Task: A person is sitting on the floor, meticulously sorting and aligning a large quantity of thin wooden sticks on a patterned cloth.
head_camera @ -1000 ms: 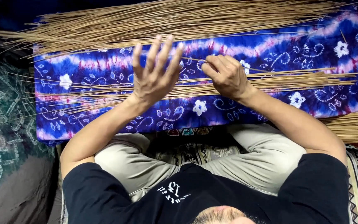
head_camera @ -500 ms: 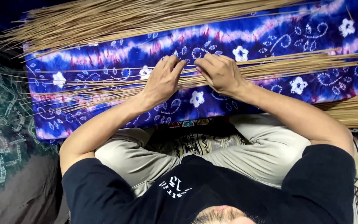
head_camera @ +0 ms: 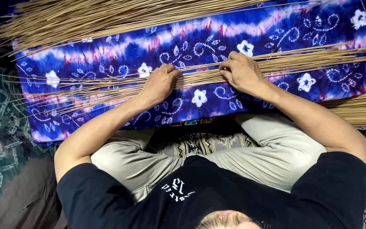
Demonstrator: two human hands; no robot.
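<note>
— How is the light? 
— Soft and even on the blue and purple tie-dyed cloth; no glare, faint shadows.
— Sharpness? 
— Centre crisp; the dark left corners fall dim, slightly soft.

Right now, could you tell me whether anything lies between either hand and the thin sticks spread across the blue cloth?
Nothing visible does. The left hand and the right hand both rest directly on the middle bundle of thin sticks, fingers curled over it, on the blue patterned cloth. The larger pile of sticks lies apart, beyond the hands.
</note>
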